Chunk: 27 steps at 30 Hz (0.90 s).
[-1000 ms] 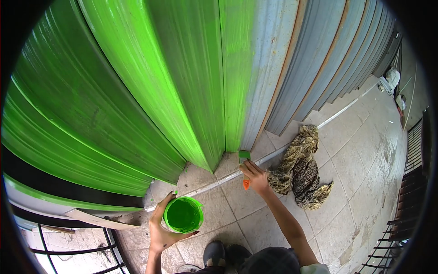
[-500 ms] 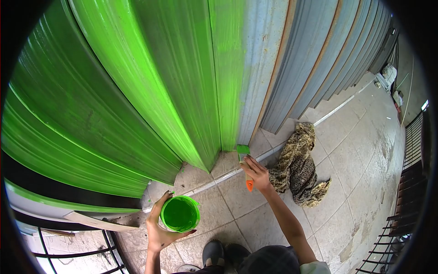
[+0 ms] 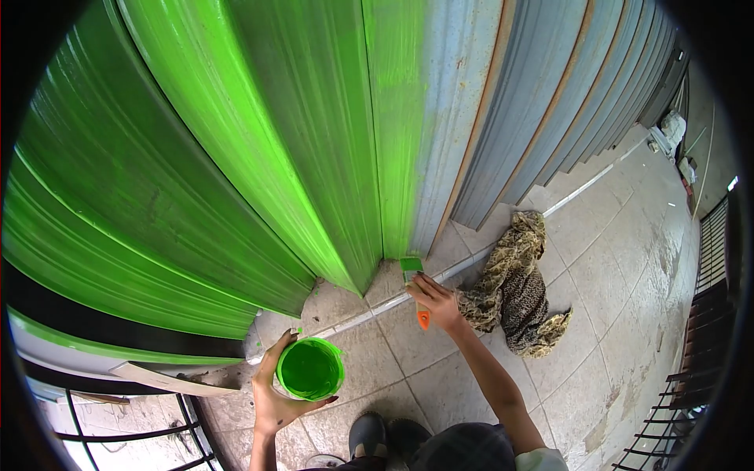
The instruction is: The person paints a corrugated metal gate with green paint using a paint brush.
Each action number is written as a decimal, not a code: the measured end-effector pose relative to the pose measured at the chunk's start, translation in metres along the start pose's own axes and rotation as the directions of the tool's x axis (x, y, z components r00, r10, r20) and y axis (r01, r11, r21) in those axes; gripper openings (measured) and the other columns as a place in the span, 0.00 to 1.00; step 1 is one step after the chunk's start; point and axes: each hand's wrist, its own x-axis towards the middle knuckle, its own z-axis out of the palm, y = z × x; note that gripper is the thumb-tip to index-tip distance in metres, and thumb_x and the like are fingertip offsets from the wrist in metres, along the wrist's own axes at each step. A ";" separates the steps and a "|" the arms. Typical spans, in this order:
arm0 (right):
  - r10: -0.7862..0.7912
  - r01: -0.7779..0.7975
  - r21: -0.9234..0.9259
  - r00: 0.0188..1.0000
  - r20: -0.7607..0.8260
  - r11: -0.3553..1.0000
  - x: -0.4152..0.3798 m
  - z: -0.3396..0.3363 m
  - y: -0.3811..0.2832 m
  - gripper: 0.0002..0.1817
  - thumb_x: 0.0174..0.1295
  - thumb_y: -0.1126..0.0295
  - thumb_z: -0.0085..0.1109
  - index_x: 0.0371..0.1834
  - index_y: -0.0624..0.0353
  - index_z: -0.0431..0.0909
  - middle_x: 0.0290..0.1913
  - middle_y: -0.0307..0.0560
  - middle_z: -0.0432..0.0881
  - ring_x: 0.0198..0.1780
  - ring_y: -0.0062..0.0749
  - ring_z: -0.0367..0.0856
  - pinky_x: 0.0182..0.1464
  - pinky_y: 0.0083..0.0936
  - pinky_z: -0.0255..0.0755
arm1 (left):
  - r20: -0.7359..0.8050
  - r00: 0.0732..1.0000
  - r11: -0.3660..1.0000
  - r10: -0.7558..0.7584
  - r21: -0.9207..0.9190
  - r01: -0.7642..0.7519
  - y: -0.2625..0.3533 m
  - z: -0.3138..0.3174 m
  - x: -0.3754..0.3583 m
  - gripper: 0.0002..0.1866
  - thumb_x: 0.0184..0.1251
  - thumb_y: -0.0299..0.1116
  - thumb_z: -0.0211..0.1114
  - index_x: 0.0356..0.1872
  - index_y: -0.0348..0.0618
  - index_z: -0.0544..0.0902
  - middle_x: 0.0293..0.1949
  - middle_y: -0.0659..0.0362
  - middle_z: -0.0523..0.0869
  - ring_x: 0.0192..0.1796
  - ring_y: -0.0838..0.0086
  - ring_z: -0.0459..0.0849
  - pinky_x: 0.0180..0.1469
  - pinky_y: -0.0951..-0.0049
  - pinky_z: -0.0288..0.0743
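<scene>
My left hand (image 3: 275,392) is wrapped round an open tub of green paint (image 3: 312,369), thumb and fingers on opposite sides. In my right hand (image 3: 437,303) is a paintbrush (image 3: 422,317) with an orange handle tip and green, paint-covered bristles. Those bristles are right at the lower edge of a folded metal shutter (image 3: 397,157). Bright green paint covers its left panels and part of the panel above the brush. Bare grey-blue metal with rusty edges shows to the right of the brush.
A crumpled patterned cloth (image 3: 522,294) lies on the tiled floor right of my right hand. A pale floor track (image 3: 353,321) runs along the shutter's foot. Black bars (image 3: 129,434) stand at lower left, and dark railings (image 3: 660,424) at lower right. My shoes (image 3: 367,433) are below.
The brush in my right hand has moved slightly left and down along the bottom of the panel. My left hand and the paint tub have stayed in place.
</scene>
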 end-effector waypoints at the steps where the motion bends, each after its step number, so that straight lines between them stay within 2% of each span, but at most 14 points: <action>1: -0.003 0.002 0.003 0.999 0.053 1.000 -0.004 0.008 0.004 0.16 0.52 0.77 0.64 0.44 0.46 0.83 0.59 0.44 0.81 0.58 0.37 0.82 0.48 0.29 0.85 | 0.000 1.000 1.000 0.004 0.005 -0.004 0.000 0.000 0.000 0.60 0.22 0.38 0.89 0.66 0.27 0.68 0.55 0.48 0.82 0.57 0.65 0.82 0.63 0.65 0.73; 4: -0.018 0.017 -0.036 1.000 -0.019 0.999 0.026 -0.005 0.011 0.18 0.52 0.77 0.65 0.46 0.45 0.83 0.59 0.43 0.81 0.58 0.37 0.82 0.48 0.29 0.86 | -0.003 1.000 1.000 -0.011 -0.020 0.011 -0.001 0.001 0.000 0.60 0.22 0.38 0.89 0.66 0.27 0.68 0.55 0.48 0.82 0.57 0.65 0.82 0.64 0.65 0.73; 7: -0.059 0.053 -0.039 0.979 -0.194 0.998 0.040 -0.028 -0.004 0.19 0.53 0.77 0.64 0.49 0.44 0.81 0.58 0.43 0.82 0.58 0.37 0.82 0.48 0.28 0.86 | 0.009 1.000 1.000 0.001 0.011 -0.001 0.008 -0.001 0.002 0.60 0.22 0.38 0.89 0.66 0.27 0.68 0.55 0.48 0.82 0.57 0.65 0.82 0.64 0.65 0.73; 10: -0.056 0.050 -0.039 0.986 -0.156 0.998 0.023 -0.029 -0.014 0.20 0.53 0.77 0.64 0.50 0.44 0.80 0.57 0.43 0.82 0.58 0.37 0.82 0.49 0.26 0.86 | 0.018 1.000 0.999 0.017 0.029 -0.018 0.003 0.001 0.002 0.60 0.23 0.38 0.89 0.66 0.27 0.68 0.55 0.48 0.82 0.57 0.66 0.82 0.64 0.65 0.73; 13: -0.059 0.059 0.000 0.998 0.034 0.998 -0.006 0.008 -0.001 0.20 0.53 0.76 0.64 0.50 0.45 0.81 0.57 0.44 0.82 0.58 0.38 0.82 0.49 0.27 0.86 | 0.018 1.000 1.000 0.004 0.009 -0.005 0.002 0.001 0.001 0.61 0.22 0.38 0.89 0.66 0.27 0.68 0.55 0.48 0.82 0.57 0.66 0.82 0.63 0.65 0.73; 16: 0.004 -0.003 -0.009 0.998 0.066 1.000 0.012 0.008 0.013 0.19 0.52 0.74 0.65 0.49 0.46 0.81 0.58 0.44 0.81 0.59 0.38 0.81 0.50 0.29 0.85 | 0.012 1.000 1.000 -0.001 -0.006 0.001 0.003 0.001 0.001 0.61 0.22 0.38 0.89 0.66 0.28 0.68 0.55 0.48 0.81 0.57 0.66 0.82 0.64 0.65 0.73; 20: -0.066 0.060 -0.046 0.988 -0.140 0.997 0.032 -0.012 -0.003 0.19 0.52 0.74 0.65 0.48 0.46 0.80 0.57 0.43 0.81 0.58 0.38 0.82 0.51 0.28 0.85 | 0.011 1.000 1.000 -0.003 -0.007 0.004 0.002 0.000 0.000 0.60 0.22 0.38 0.89 0.66 0.28 0.68 0.56 0.47 0.81 0.57 0.65 0.82 0.64 0.65 0.73; 23: -0.067 0.063 -0.051 0.995 -0.080 0.997 0.009 -0.001 -0.014 0.17 0.52 0.74 0.65 0.47 0.46 0.81 0.58 0.42 0.81 0.57 0.38 0.82 0.51 0.27 0.85 | 0.009 1.000 1.000 -0.010 -0.013 0.011 0.000 0.000 0.000 0.60 0.22 0.38 0.89 0.66 0.29 0.68 0.57 0.47 0.81 0.57 0.65 0.82 0.64 0.65 0.73; 26: -0.105 0.106 -0.031 0.993 0.046 0.994 0.002 0.029 0.004 0.17 0.51 0.74 0.67 0.46 0.46 0.81 0.58 0.41 0.82 0.58 0.36 0.82 0.50 0.28 0.86 | 0.005 1.000 1.000 -0.013 -0.017 0.013 0.003 0.001 0.001 0.60 0.22 0.38 0.89 0.66 0.29 0.68 0.57 0.47 0.80 0.58 0.65 0.81 0.64 0.64 0.72; 27: -0.096 0.096 -0.030 0.995 0.022 0.995 0.012 0.027 0.006 0.17 0.51 0.75 0.67 0.46 0.46 0.81 0.58 0.41 0.82 0.58 0.36 0.82 0.49 0.28 0.86 | 0.004 1.000 1.000 -0.009 -0.007 0.009 0.003 0.000 0.001 0.60 0.22 0.38 0.89 0.66 0.29 0.68 0.57 0.47 0.80 0.58 0.65 0.81 0.64 0.64 0.72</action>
